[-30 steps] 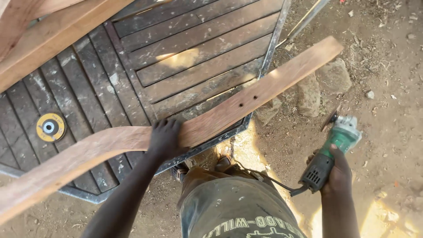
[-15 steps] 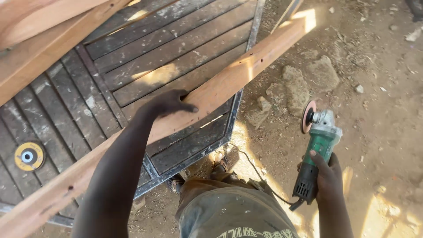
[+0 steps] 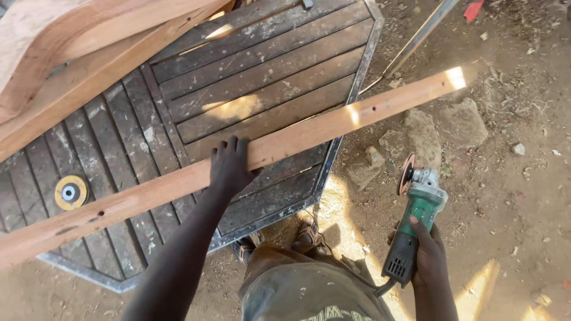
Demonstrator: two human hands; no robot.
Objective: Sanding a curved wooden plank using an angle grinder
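1. Your left hand (image 3: 231,165) lies flat on the long wooden plank (image 3: 250,157), fingers spread over its top face and pressing down rather than curled around it. Hold that pressure near the middle so the plank cannot pivot.
2. The plank lies diagonally across the dark slatted panel (image 3: 267,77), its far end jutting out over the dirt ground (image 3: 523,196) and the stones (image 3: 443,128). That overhang looks unsupported; I judge that it would chatter under the tool, so work close to where the panel carries it.
3. Your right hand (image 3: 429,255) is clenched around the rear grip of the green angle grinder (image 3: 416,223), disc (image 3: 407,174) forward, low beside your leg and well apart from the plank. Bring the disc in at a shallow angle, away from your left fingers.
4. The cord runs behind your right hand; keep it clear of your feet.
5. A spare yellow disc (image 3: 70,192) lies on the panel, just beside the plank's near end.
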